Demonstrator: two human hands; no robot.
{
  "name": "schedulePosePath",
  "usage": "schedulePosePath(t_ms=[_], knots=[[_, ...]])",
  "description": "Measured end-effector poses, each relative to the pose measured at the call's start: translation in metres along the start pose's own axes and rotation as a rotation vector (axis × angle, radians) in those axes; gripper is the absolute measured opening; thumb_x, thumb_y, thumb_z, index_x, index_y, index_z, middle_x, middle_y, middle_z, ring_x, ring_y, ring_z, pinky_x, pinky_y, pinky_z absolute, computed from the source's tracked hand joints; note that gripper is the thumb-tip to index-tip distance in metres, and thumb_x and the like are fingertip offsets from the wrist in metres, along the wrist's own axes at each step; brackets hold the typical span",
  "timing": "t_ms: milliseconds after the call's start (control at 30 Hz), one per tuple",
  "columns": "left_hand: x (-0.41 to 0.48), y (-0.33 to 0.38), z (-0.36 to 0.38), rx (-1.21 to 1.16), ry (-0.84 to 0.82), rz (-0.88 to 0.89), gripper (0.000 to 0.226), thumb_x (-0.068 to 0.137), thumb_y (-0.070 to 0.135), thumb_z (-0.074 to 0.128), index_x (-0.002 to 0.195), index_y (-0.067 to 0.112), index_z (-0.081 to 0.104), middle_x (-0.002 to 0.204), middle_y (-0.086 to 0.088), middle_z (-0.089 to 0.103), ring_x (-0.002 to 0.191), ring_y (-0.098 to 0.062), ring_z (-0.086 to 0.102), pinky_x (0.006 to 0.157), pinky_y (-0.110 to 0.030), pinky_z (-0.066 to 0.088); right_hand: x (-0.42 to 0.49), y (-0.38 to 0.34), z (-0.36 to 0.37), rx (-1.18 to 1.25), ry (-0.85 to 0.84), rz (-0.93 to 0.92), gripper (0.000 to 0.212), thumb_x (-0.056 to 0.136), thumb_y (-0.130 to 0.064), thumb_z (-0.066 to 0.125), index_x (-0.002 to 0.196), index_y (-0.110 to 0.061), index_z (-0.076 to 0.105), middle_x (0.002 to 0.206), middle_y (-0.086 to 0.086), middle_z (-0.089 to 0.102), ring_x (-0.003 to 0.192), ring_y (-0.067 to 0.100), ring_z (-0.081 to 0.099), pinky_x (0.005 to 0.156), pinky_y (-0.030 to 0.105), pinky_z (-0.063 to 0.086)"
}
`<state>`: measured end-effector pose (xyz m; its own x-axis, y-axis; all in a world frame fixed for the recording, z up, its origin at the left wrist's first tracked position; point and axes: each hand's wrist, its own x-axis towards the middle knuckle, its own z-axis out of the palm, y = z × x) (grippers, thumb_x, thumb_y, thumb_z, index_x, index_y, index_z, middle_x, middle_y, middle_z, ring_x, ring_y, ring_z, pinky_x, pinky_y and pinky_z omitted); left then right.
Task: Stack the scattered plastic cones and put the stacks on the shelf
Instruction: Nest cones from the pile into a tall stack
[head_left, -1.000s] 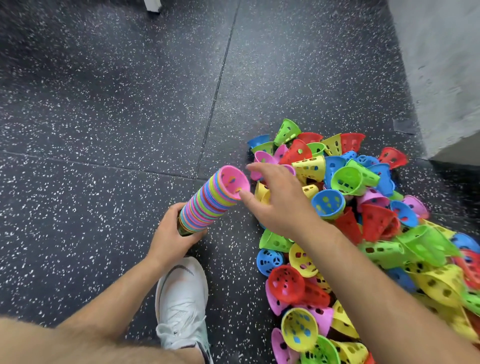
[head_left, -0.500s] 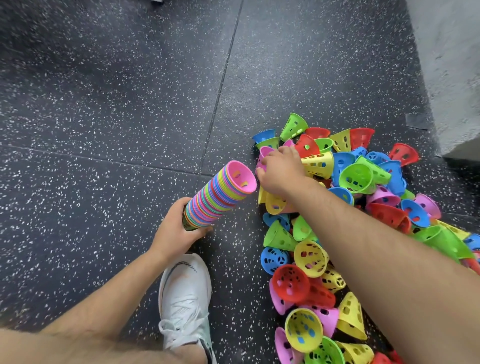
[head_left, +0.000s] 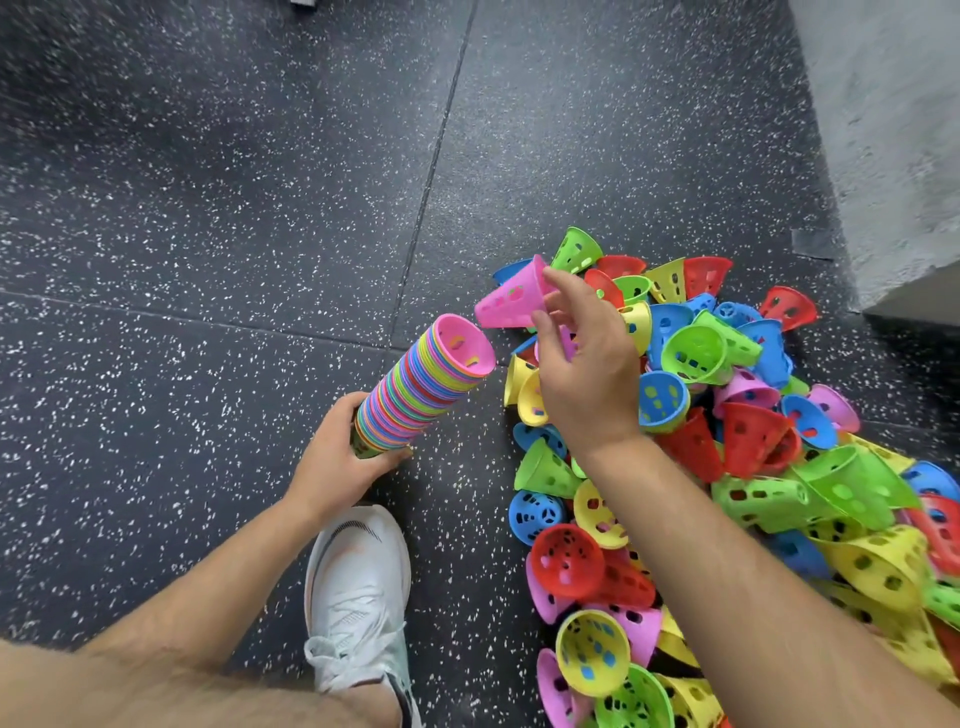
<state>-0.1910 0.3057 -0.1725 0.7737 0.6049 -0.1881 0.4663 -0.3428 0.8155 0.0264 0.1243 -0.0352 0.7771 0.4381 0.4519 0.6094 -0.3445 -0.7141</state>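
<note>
My left hand (head_left: 337, 457) grips the bottom of a tall, tilted stack of nested coloured cones (head_left: 421, 389), whose open pink top faces up and to the right. My right hand (head_left: 582, 358) pinches a single pink cone (head_left: 509, 301) by its rim, held just above and to the right of the stack's mouth, apart from it. A big heap of loose perforated cones (head_left: 727, 441) in red, green, blue, yellow and pink lies on the floor under and to the right of my right arm. The shelf is not in view.
The floor is dark speckled rubber tile (head_left: 208, 208) with seams. My white shoe (head_left: 358, 592) stands just below the stack. A grey concrete wall (head_left: 893, 130) rises at the upper right, close behind the heap.
My right hand reached into the heap, took hold of a pink cone, and lifted it up and left toward the stack's open top. The left hand and stack stayed about where they were.
</note>
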Motion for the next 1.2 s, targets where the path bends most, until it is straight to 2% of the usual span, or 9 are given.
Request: schedulePosePath(t_ms=[67, 233, 300, 400, 500, 700, 833, 967, 1200], knots=[[0.000, -0.001, 0.000, -0.004, -0.003, 0.005, 0.065, 0.071, 0.048, 0.091, 0.123, 0.045, 0.052, 0.114, 0.020, 0.065, 0.104, -0.005, 0.066, 0.089, -0.039, 0.056, -0.007, -0.008, -0.002, 0.017, 0.060, -0.094, 0.030, 0.093, -0.006, 0.066, 0.123, -0.007, 0.067, 0.101, 0.003, 0.071, 0.089, 0.024, 0.064, 0.085, 0.033, 0.050], [-0.001, 0.000, 0.000, -0.024, -0.007, 0.010, 0.067, 0.067, 0.055, 0.087, 0.122, 0.042, 0.052, 0.114, 0.016, 0.067, 0.107, -0.011, 0.067, 0.095, -0.048, 0.055, -0.023, -0.010, 0.001, 0.035, -0.170, -0.171, 0.027, 0.094, -0.013, 0.066, 0.121, -0.007, 0.068, 0.113, 0.004, 0.070, 0.106, 0.022, 0.063, 0.099, 0.028, 0.046], [-0.001, 0.002, 0.000, -0.023, -0.004, 0.017, 0.067, 0.066, 0.057, 0.087, 0.121, 0.043, 0.052, 0.114, 0.016, 0.067, 0.107, -0.012, 0.067, 0.095, -0.049, 0.055, -0.024, 0.001, -0.004, -0.049, -0.151, -0.087, 0.022, 0.094, -0.012, 0.064, 0.115, -0.008, 0.069, 0.113, 0.005, 0.068, 0.109, 0.024, 0.059, 0.102, 0.025, 0.041], [0.000, 0.003, 0.000, -0.005, -0.016, 0.018, 0.068, 0.066, 0.057, 0.086, 0.123, 0.040, 0.052, 0.116, 0.015, 0.066, 0.108, -0.013, 0.066, 0.095, -0.051, 0.055, -0.018, 0.025, -0.010, -0.325, -0.333, 0.119, 0.027, 0.092, -0.010, 0.055, 0.116, -0.010, 0.068, 0.129, 0.009, 0.058, 0.119, 0.031, 0.047, 0.102, 0.043, 0.042], [-0.001, 0.004, -0.001, 0.023, -0.028, 0.017, 0.070, 0.066, 0.059, 0.084, 0.125, 0.038, 0.052, 0.116, 0.015, 0.065, 0.107, -0.013, 0.066, 0.094, -0.052, 0.055, -0.009, 0.041, -0.010, -0.556, -0.527, 0.261, 0.032, 0.095, -0.023, 0.049, 0.122, -0.015, 0.064, 0.142, 0.013, 0.044, 0.131, 0.033, 0.034, 0.105, 0.046, 0.037], [-0.003, 0.007, -0.001, 0.035, -0.026, 0.017, 0.066, 0.067, 0.058, 0.083, 0.122, 0.041, 0.052, 0.113, 0.019, 0.064, 0.105, -0.009, 0.065, 0.090, -0.050, 0.056, 0.002, 0.055, 0.004, -0.754, -0.656, 0.420, 0.054, 0.099, -0.049, 0.036, 0.132, -0.010, 0.056, 0.139, 0.017, 0.049, 0.132, 0.036, 0.034, 0.109, 0.048, 0.029], [-0.003, 0.008, -0.002, 0.044, -0.021, 0.018, 0.065, 0.067, 0.059, 0.084, 0.121, 0.044, 0.051, 0.113, 0.021, 0.063, 0.105, -0.007, 0.065, 0.089, -0.048, 0.056, -0.001, 0.057, -0.001, -0.695, -0.442, 0.373, 0.059, 0.091, -0.059, 0.054, 0.118, -0.007, 0.059, 0.121, 0.012, 0.059, 0.120, 0.032, 0.046, 0.104, 0.044, 0.036], [-0.002, 0.007, -0.003, 0.057, -0.027, 0.026, 0.064, 0.068, 0.058, 0.084, 0.121, 0.045, 0.050, 0.113, 0.022, 0.063, 0.105, -0.007, 0.065, 0.089, -0.048, 0.057, -0.005, 0.046, -0.019, -0.508, -0.223, 0.283, 0.068, 0.077, -0.057, 0.076, 0.121, -0.008, 0.057, 0.118, 0.007, 0.059, 0.116, 0.029, 0.049, 0.102, 0.037, 0.036], [-0.004, 0.008, -0.001, 0.057, -0.017, 0.045, 0.062, 0.068, 0.053, 0.086, 0.119, 0.049, 0.050, 0.113, 0.019, 0.064, 0.105, -0.006, 0.065, 0.090, -0.043, 0.055, -0.019, -0.003, -0.023, -0.108, -0.001, 0.163, 0.054, 0.080, -0.050, 0.076, 0.111, -0.007, 0.063, 0.103, -0.002, 0.059, 0.101, 0.021, 0.053, 0.091, 0.031, 0.042]])
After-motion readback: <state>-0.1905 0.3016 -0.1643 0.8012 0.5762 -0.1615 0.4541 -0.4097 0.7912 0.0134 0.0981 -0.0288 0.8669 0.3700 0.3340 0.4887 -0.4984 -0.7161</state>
